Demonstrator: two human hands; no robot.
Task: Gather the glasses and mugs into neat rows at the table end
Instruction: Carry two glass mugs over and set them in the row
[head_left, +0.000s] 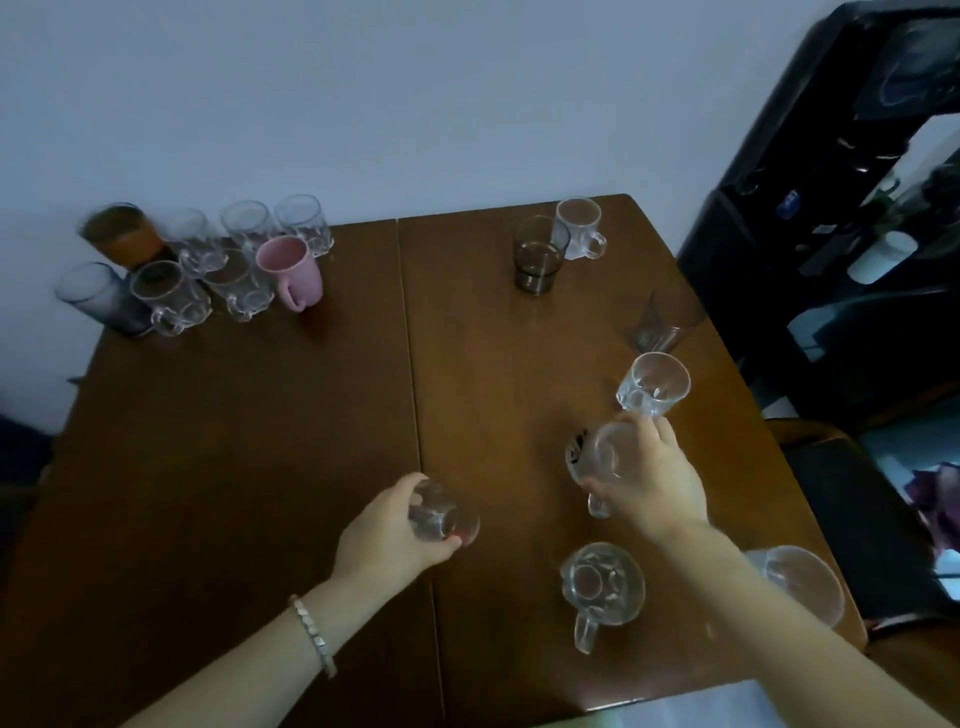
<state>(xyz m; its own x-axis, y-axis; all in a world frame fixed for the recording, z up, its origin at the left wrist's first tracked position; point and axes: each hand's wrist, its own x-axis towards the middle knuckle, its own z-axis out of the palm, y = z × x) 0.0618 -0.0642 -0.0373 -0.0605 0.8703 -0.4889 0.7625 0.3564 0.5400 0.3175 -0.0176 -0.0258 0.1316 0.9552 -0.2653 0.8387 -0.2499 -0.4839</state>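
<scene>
The left hand (387, 535) grips a small clear glass (441, 512) tilted with its long axis pointing right, over mid-tabletop (234, 441); the right hand (649, 483) is closed on a handled glass mug (602, 457), apparently tipped leftward. The gathered group (208, 265) lies far-left of both hands, nearer the left hand.

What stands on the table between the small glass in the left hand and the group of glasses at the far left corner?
Nothing visible does. The left hand holds the small glass, and the brown table between it and the pink mug at the near edge of the group is bare.
</scene>
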